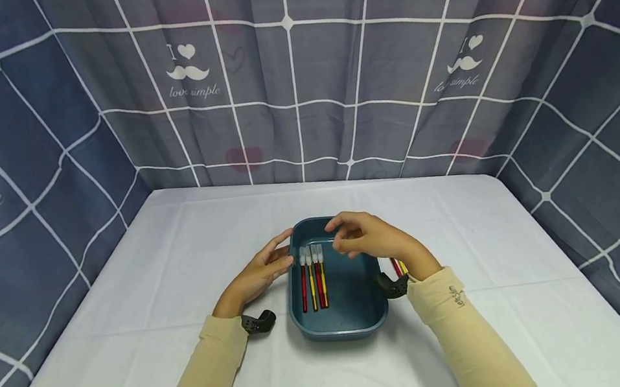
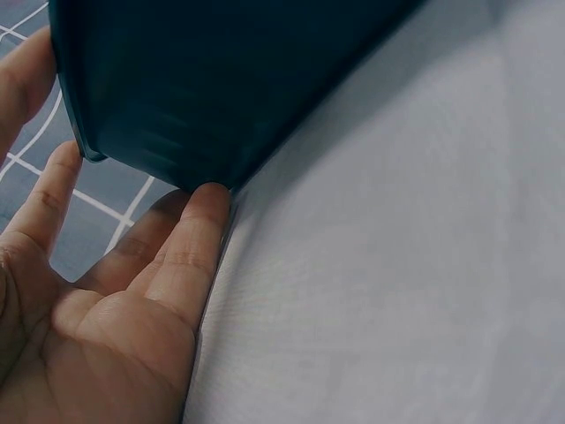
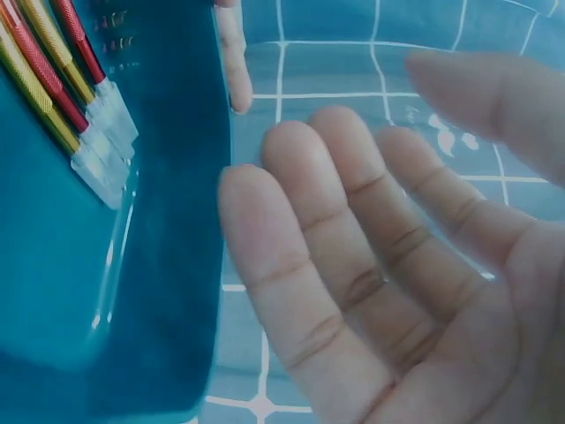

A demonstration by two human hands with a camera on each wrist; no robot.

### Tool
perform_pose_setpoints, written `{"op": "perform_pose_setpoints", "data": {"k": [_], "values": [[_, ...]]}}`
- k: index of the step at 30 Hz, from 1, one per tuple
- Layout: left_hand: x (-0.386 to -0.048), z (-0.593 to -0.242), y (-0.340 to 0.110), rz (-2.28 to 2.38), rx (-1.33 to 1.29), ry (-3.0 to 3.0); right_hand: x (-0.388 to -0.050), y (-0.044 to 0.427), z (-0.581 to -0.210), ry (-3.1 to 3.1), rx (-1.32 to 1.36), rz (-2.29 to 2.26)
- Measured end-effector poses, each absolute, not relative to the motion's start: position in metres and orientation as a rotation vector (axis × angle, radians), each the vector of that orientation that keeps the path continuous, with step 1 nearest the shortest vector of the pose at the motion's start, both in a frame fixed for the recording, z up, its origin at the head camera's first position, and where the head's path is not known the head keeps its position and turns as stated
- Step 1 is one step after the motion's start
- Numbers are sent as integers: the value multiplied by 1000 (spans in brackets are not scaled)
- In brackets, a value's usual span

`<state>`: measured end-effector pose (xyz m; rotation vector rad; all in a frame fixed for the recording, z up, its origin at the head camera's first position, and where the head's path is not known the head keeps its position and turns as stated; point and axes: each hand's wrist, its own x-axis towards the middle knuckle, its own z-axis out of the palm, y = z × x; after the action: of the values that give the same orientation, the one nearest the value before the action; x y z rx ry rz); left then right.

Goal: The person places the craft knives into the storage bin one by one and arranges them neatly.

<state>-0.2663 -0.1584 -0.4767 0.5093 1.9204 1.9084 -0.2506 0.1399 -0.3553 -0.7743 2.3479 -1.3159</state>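
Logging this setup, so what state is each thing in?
Teal rectangular plastic tray: upright, partly filled
Four slim red or gold metallic tools: capped, lying in the tray
Slim red and yellow sticks: beside the tray, partly hidden
Left hand: touching the tray
Right hand: empty
White tablecloth: creased

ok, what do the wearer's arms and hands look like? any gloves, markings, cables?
Left hand and right hand: bare, no gloves. Long beige sleeves on both arms; small dark lettering near the right cuff. A black, curved unit at each wrist. No cables visible.
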Motion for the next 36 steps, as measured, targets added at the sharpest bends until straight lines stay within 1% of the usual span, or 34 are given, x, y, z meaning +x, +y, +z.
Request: {"op": "perform_pose_setpoints", "data": {"k": [10, 18, 36], "values": [[-267, -478, -160, 1903, 513, 1926, -242, 161, -352, 2464, -826, -1428], [-266, -478, -160, 1898, 521, 1924, -242, 178, -359, 2493, -829, -1585], [-266, -480, -161, 1919, 568, 1882, -255, 211, -415, 2499, -575, -1868]]}}
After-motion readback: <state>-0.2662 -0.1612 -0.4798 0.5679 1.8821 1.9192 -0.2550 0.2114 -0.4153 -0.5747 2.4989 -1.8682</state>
